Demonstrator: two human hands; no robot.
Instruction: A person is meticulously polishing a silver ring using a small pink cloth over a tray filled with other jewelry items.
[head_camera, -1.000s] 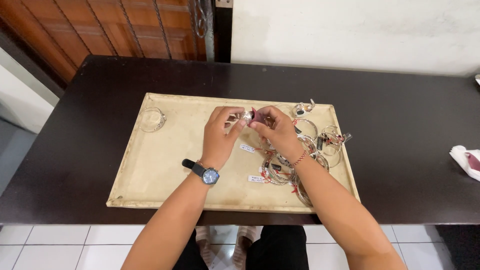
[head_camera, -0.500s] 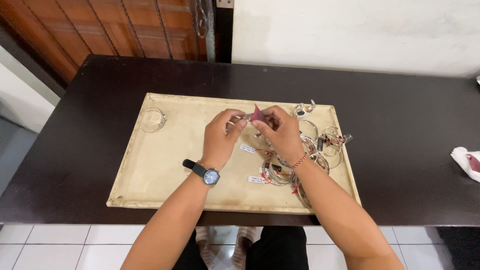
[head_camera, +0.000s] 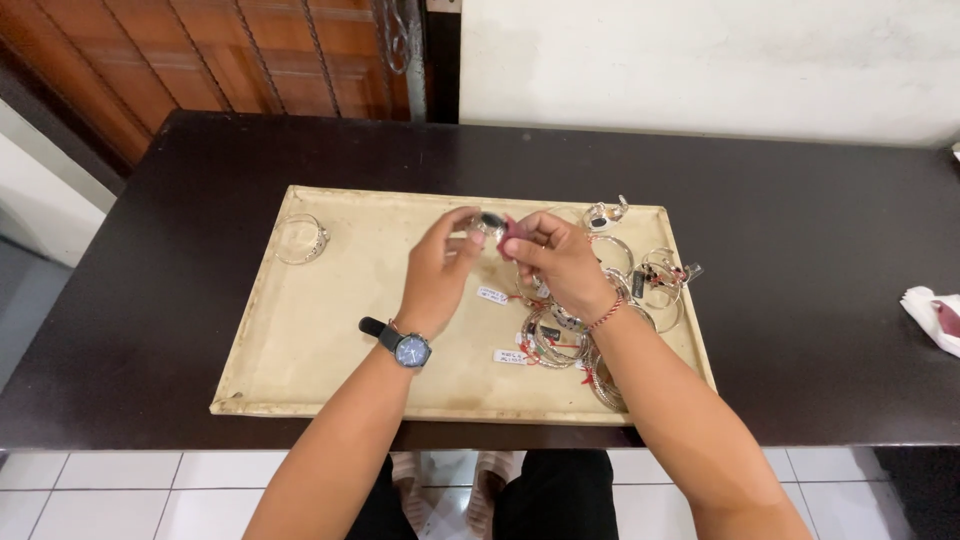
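Dark brown wooden table (head_camera: 800, 230) fills most of the view, set against a white wall with a slatted wooden door at the upper left and pale floor tiles below its near edge. On it lies a large rectangular beige tray with a low rim (head_camera: 330, 340), probably there to keep small pieces from rolling off and to show them against a plain ground. Along the tray's right side sits a loose heap of silver bangles with small paper tags (head_camera: 590, 330), gathered within easy reach of the right arm. 1 single silver bangle (head_camera: 301, 238) lies well apart, alone at the tray's upper left corner, as if set aside from the rest. A crumpled white cloth (head_camera: 930, 315) rests at the table's far right edge.

Above the tray's middle, both hands meet close together. The left hand (head_camera: 440, 270), with a dark wristwatch, pinches a small silver ring-like piece with a dark stone (head_camera: 490, 222) between fingertips, held up off the tray. The right hand (head_camera: 560, 262), wearing a thin red thread bracelet, presses a small reddish-pink cloth (head_camera: 516, 229) against that piece, fingers closed on it, seemingly to rub it.
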